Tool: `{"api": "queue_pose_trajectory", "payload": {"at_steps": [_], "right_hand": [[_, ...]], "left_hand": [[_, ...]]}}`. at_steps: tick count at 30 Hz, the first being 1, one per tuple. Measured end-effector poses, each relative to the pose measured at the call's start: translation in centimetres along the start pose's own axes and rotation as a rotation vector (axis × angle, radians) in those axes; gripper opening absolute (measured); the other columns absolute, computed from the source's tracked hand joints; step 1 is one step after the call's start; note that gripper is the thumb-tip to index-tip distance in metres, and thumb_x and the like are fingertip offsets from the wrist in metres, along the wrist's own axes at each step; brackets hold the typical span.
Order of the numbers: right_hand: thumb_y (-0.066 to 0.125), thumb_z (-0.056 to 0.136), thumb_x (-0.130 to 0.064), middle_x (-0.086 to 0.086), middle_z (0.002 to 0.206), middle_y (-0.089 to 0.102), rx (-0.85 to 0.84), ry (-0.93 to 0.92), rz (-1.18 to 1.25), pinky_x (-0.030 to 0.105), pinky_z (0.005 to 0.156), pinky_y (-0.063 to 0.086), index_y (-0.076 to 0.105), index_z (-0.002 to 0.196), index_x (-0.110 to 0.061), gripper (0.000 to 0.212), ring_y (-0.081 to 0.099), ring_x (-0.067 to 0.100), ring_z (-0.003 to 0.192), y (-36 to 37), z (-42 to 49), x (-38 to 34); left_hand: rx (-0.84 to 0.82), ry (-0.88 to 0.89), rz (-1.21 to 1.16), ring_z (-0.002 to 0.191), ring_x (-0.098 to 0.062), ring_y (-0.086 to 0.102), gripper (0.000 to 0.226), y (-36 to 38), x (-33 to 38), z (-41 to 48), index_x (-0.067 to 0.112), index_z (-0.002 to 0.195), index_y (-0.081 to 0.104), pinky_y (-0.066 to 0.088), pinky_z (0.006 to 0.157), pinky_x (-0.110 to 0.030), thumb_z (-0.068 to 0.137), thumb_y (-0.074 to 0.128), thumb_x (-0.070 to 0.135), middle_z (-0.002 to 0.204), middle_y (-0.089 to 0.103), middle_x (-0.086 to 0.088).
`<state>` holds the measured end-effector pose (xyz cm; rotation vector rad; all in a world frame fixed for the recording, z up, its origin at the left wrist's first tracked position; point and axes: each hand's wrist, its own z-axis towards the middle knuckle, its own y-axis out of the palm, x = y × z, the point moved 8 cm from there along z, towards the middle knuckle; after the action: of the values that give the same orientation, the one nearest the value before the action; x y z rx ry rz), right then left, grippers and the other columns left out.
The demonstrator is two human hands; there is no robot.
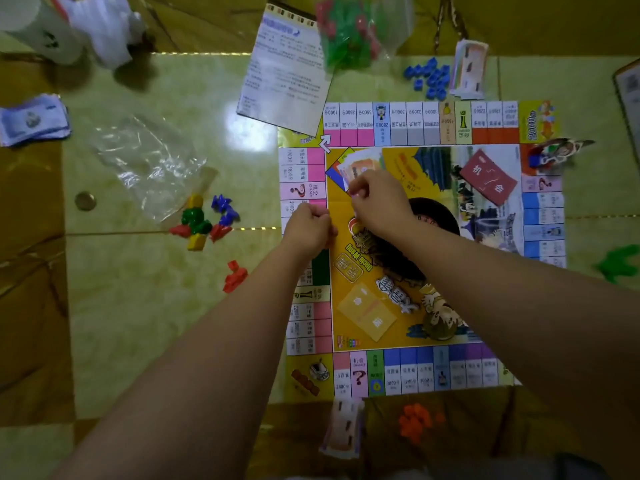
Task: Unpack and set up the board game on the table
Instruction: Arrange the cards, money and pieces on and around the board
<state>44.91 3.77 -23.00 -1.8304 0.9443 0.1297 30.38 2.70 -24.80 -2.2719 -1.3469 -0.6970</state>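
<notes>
Cards [362,162] are lying fanned on the board [381,317], in its far left inner corner, just beyond the right hand [375,199], their spread running roughly crosswise to that forearm. The right hand is sitting nearer; the left hand [308,228] is hovering just beside it over the board's left border. Both hands' fingers are curling tight, and I cannot tell whether they are pinching anything. The board is resting flat on the worktop [173,306].

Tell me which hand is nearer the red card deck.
Right. The right hand is left of the red card deck; the left hand is farther left, at the edge of the board.
</notes>
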Motion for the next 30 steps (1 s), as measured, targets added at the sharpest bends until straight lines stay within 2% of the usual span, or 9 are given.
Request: {"api": "queue_pose_trajectory", "payload": {"at_steps": [4, 8, 11, 14, 18, 21, 24, 27, 30], "right_hand": [[0.049, 0.085, -0.004, 0.006, 0.098, 0.065, 0.063, -0.039, 0.176, 0.035, 0.074, 0.050, 0.067, 0.095, -0.012, 0.022, 0.060, 0.021, 0.086, -0.4, -2.4, -1.4], [0.051, 0.086, -0.005, 0.001, 0.082, 0.059, -0.155, -0.068, 0.209, 0.035, 0.073, 0.046, 0.061, 0.089, -0.018, 0.016, 0.055, 0.019, 0.078, 3.4, -6.2, -2.2], [0.056, 0.086, -0.006, 0.002, 0.089, 0.054, -0.332, -0.030, 0.164, 0.033, 0.076, 0.043, 0.056, 0.096, -0.017, 0.015, 0.051, 0.019, 0.086, 7.9, -8.9, -2.0], [0.064, 0.084, -0.011, 0.008, 0.107, 0.050, -0.309, -0.010, 0.059, 0.027, 0.077, 0.037, 0.053, 0.116, -0.010, 0.034, 0.049, 0.022, 0.095, 10.1, -10.2, -1.6], [0.067, 0.082, -0.014, 0.012, 0.123, 0.051, -0.229, 0.031, -0.017, 0.034, 0.089, 0.044, 0.051, 0.121, -0.010, 0.042, 0.052, 0.025, 0.110, 10.1, -10.2, -1.7], [0.061, 0.084, -0.014, 0.011, 0.111, 0.058, -0.148, 0.009, -0.004, 0.033, 0.079, 0.043, 0.054, 0.113, -0.010, 0.030, 0.057, 0.027, 0.101, 9.5, -10.5, -3.2], [0.053, 0.087, -0.011, 0.004, 0.091, 0.061, -0.099, -0.064, 0.096, 0.029, 0.071, 0.044, 0.059, 0.109, -0.013, 0.023, 0.059, 0.021, 0.085, 10.2, -11.4, -7.3], [0.052, 0.087, -0.008, 0.001, 0.079, 0.064, -0.178, -0.143, 0.193, 0.027, 0.072, 0.052, 0.064, 0.104, -0.016, 0.022, 0.063, 0.008, 0.073, 13.1, -12.4, -12.5], [0.055, 0.085, -0.010, 0.003, 0.085, 0.064, -0.267, -0.226, 0.187, 0.034, 0.075, 0.051, 0.065, 0.102, -0.019, 0.022, 0.062, 0.022, 0.081, 17.4, -12.9, -18.5]], "left_hand": [[0.162, 0.090, 0.032, 0.069, -0.021, 0.061, 0.022, -2.3, -0.7, -1.3, 0.021, 0.079, 0.055, 0.051, 0.067, -0.034, 0.088, 0.046, 0.002, 0.079, 0.065, -0.007], [0.316, 0.136, 0.117, 0.070, -0.018, 0.062, 0.017, -5.3, -3.0, -5.0, 0.022, 0.085, 0.059, 0.050, 0.065, -0.033, 0.092, 0.048, 0.011, 0.081, 0.066, -0.001], [0.519, 0.152, 0.225, 0.081, -0.017, 0.063, 0.013, -9.3, -5.7, -8.9, 0.021, 0.095, 0.059, 0.045, 0.068, -0.028, 0.092, 0.049, 0.014, 0.093, 0.065, 0.001], [0.707, 0.101, 0.411, 0.098, -0.020, 0.059, 0.026, -13.6, -8.9, -12.2, 0.014, 0.113, 0.060, 0.040, 0.081, -0.030, 0.089, 0.051, 0.011, 0.111, 0.059, -0.008], [0.612, -0.043, 0.613, 0.128, -0.034, 0.041, 0.049, -17.2, -13.8, -13.0, 0.006, 0.137, 0.046, 0.033, 0.103, -0.038, 0.089, 0.053, 0.014, 0.138, 0.046, -0.017], [0.535, -0.026, 0.645, 0.129, -0.034, 0.036, 0.047, -17.8, -14.7, -13.0, 0.006, 0.137, 0.047, 0.033, 0.104, -0.036, 0.091, 0.053, 0.015, 0.145, 0.037, -0.013], [0.529, 0.003, 0.643, 0.122, -0.035, 0.040, 0.038, -18.8, -14.2, -12.7, 0.007, 0.128, 0.055, 0.036, 0.098, -0.035, 0.091, 0.052, 0.017, 0.135, 0.042, -0.013], [0.436, 0.059, 0.601, 0.112, -0.032, 0.053, 0.031, -20.6, -13.8, -11.8, 0.011, 0.118, 0.064, 0.045, 0.094, -0.036, 0.089, 0.053, 0.016, 0.124, 0.053, -0.013], [0.336, 0.057, 0.595, 0.102, -0.028, 0.061, 0.024, -24.5, -13.5, -10.9, 0.017, 0.109, 0.068, 0.050, 0.086, -0.036, 0.090, 0.051, 0.018, 0.112, 0.067, -0.008]]}}
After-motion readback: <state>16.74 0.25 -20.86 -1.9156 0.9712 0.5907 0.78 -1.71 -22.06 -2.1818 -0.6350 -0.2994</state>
